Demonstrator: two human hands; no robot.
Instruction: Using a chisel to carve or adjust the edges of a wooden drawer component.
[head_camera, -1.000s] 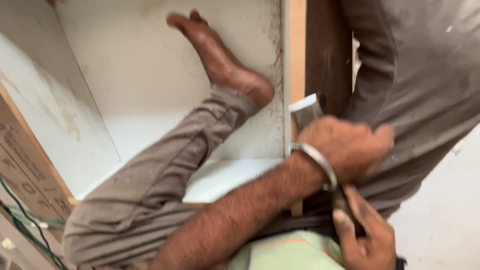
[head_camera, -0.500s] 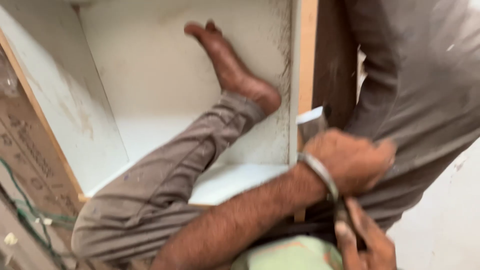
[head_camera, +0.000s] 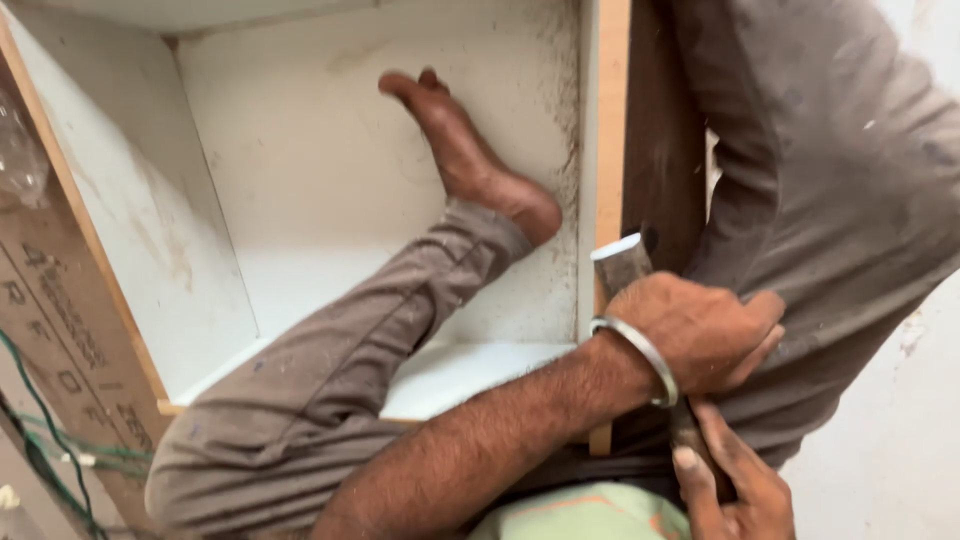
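Note:
My left hand (head_camera: 700, 335), with a metal bangle on its wrist, is closed in a fist around a grey metal tool head (head_camera: 620, 265). It is held against the wooden edge (head_camera: 610, 150) of a white cabinet box (head_camera: 300, 180). My right hand (head_camera: 735, 490) sits low at the right, its fingers wrapped on a dark handle-like part just under the left fist. My leg in grey-brown trousers (head_camera: 340, 380) reaches into the box, and my bare foot (head_camera: 470, 160) presses on the inside of its right panel.
A person in a grey garment (head_camera: 840, 200) stands right against the outside of the cabinet's right panel. A brown board (head_camera: 60, 330) with green wires (head_camera: 50, 440) lies at the left. Pale floor (head_camera: 900, 440) shows at the lower right.
The view has drifted, so the cabinet and foot sit further right in the picture. Both hands keep their grip at the wooden edge and have barely moved.

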